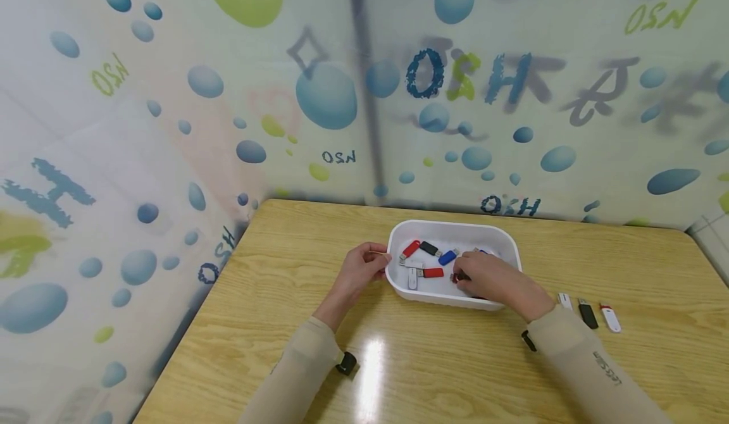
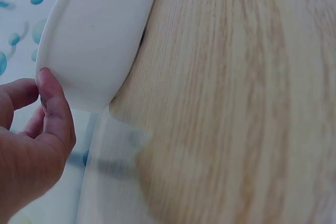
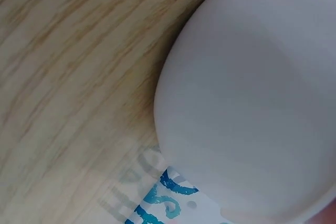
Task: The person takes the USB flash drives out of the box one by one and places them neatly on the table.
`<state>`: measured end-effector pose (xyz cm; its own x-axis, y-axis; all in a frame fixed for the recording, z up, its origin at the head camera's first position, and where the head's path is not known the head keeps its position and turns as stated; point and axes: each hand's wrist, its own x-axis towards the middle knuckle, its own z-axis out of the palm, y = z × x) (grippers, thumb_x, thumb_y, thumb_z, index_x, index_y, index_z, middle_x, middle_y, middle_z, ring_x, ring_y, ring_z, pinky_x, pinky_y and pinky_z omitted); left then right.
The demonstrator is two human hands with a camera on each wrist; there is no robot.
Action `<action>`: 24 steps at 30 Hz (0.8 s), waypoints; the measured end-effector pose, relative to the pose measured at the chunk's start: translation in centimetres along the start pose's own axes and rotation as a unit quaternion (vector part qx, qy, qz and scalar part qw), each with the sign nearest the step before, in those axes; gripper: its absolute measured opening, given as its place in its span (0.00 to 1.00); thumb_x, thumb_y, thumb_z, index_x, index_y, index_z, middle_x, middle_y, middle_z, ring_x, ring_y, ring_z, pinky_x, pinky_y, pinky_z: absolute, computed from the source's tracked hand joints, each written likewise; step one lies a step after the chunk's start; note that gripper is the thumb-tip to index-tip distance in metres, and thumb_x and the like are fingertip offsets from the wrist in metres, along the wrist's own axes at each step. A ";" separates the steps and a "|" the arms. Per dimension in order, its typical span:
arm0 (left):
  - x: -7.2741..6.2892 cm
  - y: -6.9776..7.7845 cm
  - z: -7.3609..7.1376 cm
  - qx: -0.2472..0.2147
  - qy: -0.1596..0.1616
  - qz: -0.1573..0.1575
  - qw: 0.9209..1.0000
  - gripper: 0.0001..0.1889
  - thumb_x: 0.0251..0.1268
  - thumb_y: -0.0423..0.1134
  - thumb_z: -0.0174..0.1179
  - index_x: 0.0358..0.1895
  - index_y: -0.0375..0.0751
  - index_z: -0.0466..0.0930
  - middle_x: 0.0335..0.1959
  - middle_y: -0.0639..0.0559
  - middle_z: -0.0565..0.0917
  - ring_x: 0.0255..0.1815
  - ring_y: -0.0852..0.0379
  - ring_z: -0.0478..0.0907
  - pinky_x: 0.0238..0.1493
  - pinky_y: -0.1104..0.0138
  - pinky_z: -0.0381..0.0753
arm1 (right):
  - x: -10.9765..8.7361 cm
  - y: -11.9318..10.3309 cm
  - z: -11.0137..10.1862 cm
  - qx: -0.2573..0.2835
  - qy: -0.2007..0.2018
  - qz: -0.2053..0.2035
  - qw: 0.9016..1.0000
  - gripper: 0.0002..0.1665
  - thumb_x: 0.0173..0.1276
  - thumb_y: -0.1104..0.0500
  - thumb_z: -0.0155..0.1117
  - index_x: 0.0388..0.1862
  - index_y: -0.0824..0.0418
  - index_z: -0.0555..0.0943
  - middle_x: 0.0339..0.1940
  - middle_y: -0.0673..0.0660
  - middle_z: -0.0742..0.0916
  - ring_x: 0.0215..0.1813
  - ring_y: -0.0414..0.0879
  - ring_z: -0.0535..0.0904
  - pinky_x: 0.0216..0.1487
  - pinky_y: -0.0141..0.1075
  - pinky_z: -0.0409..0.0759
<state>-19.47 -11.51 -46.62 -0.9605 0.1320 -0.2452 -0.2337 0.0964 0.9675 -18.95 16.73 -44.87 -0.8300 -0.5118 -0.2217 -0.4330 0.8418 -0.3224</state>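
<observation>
A white plastic bin [image 1: 450,299] stands on the table with several USB flash drives in it. Among them are a red drive [image 1: 411,249], a black drive [image 1: 429,248], a blue drive [image 1: 448,257] and a white drive [image 1: 412,278]. My left hand [image 1: 360,267] pinches the bin's left rim between thumb and fingers, as the left wrist view also shows. Inside the bin's right half, my right hand [image 1: 491,277] has curled fingers with a small red USB drive [image 1: 455,278] at their tips. That hand partly hides other drives; the right wrist view shows mostly the bin's outer wall [image 3: 247,87].
To the right of the bin, a white drive [image 1: 564,301], a black drive [image 1: 588,314] and a white-and-red drive [image 1: 610,318] lie in a row on the wooden table [image 1: 273,323]. A patterned curtain [image 1: 319,177] hangs behind the table and along its left side.
</observation>
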 end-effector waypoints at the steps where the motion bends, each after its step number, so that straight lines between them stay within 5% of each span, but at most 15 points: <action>1: 0.0 0.0 0.0 -0.001 0.000 0.000 1.000 0.16 0.75 0.34 0.63 0.60 0.30 0.77 0.50 0.34 0.82 0.38 0.53 0.81 0.42 0.64 0.87 | -0.1 0.0 0.0 0.001 0.002 0.001 1.000 0.06 0.72 0.58 0.71 0.44 0.57 0.86 0.38 0.50 0.83 0.38 0.45 0.75 0.48 0.44 0.80; 8: 0.1 -0.2 0.0 -0.003 0.001 0.001 1.000 0.15 0.74 0.33 0.63 0.58 0.30 0.78 0.47 0.36 0.83 0.37 0.53 0.80 0.40 0.66 0.87 | -0.9 -0.4 -0.7 0.012 0.024 0.012 1.000 0.11 0.72 0.58 0.71 0.50 0.61 0.86 0.43 0.52 0.85 0.42 0.46 0.77 0.54 0.47 0.82; 19: 0.1 -0.3 0.1 -0.007 0.004 0.011 1.000 0.13 0.74 0.31 0.63 0.56 0.29 0.78 0.45 0.39 0.83 0.36 0.55 0.81 0.38 0.69 0.86 | -3.8 0.0 -1.8 -0.017 0.104 -0.012 0.994 0.08 0.69 0.60 0.73 0.44 0.61 0.86 0.37 0.50 0.84 0.36 0.42 0.76 0.42 0.41 0.82; 24: 0.3 -0.4 0.1 -0.006 0.002 0.015 1.000 0.14 0.74 0.32 0.63 0.57 0.29 0.78 0.46 0.37 0.83 0.36 0.55 0.81 0.38 0.68 0.86 | -5.4 0.4 -2.4 -0.023 0.110 0.000 0.994 0.11 0.68 0.59 0.74 0.46 0.64 0.86 0.37 0.52 0.84 0.35 0.43 0.76 0.41 0.44 0.83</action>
<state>-19.61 -11.44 -47.07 -0.9675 0.1301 -0.2166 -0.2074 0.0807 0.9749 -15.51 20.26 -41.62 -0.8843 -0.4668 -0.0137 -0.4450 0.8512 -0.2783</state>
